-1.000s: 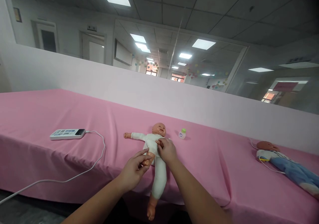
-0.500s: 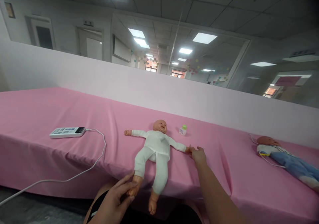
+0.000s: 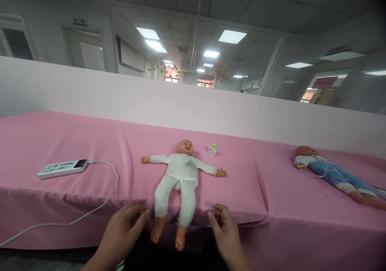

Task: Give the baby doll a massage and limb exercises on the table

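A baby doll (image 3: pixel 182 170) in a white top and trousers lies on its back, arms spread, its bare feet hanging past the near edge of the pink-covered bed (image 3: pixel 235 194). My left hand (image 3: pixel 126 224) is beside the doll's foot on the left, fingers bent and apart, holding nothing. On the other side, my right hand (image 3: pixel 223 228) hovers near the bed edge, apart from the doll, with its fingers loosely curled and nothing between thumb and fingers. Past the doll's outstretched arm stands a small clear bottle (image 3: pixel 212 149) with a green cap.
To the left lies a white handheld device (image 3: pixel 63 168) with a white cable (image 3: pixel 102 202) trailing off the bed's front edge. A second doll (image 3: pixel 334 172) in blue trousers lies at the right with thin tubing. Behind the bed runs a low white wall (image 3: pixel 169 102) under glass.
My right hand has let go of the doll's hand and come back toward the near edge. My left hand has moved off the doll's foot. The view has shifted right.
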Demonstrator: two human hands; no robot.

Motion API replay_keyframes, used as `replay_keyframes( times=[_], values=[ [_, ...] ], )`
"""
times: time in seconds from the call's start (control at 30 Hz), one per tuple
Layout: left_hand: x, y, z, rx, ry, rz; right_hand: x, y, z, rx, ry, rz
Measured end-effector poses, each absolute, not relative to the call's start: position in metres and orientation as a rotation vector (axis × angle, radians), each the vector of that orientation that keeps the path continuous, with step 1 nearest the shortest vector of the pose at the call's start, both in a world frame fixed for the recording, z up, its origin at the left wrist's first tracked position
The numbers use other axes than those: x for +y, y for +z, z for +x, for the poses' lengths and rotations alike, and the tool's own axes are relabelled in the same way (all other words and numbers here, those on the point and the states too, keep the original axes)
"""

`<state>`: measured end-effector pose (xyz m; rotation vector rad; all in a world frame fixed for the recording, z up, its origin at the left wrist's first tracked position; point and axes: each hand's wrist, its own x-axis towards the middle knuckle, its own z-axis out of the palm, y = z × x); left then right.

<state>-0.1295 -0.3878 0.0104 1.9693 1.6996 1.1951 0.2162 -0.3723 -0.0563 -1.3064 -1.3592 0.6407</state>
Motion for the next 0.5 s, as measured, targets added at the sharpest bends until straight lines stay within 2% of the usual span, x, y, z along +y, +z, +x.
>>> replay_keyframes(
  times=[0.13, 0.33, 0.5],
  values=[
    [-0.326, 0.034, -0.119, 1.916, 1.125, 1.857, -0.399, -0.075, 0.177, -1.608, 0.855, -1.213],
    [-0.23, 0.028, -0.125, 2.232, 0.895, 1.725, -0.393, -0.102, 0.158, -1.628, 1.154, -0.808],
    [-0.185, 0.021, -0.143, 2.389, 0.854, 1.425, -0.379, -0.117, 0.147, -1.564, 1.134, -0.721]
  ],
)
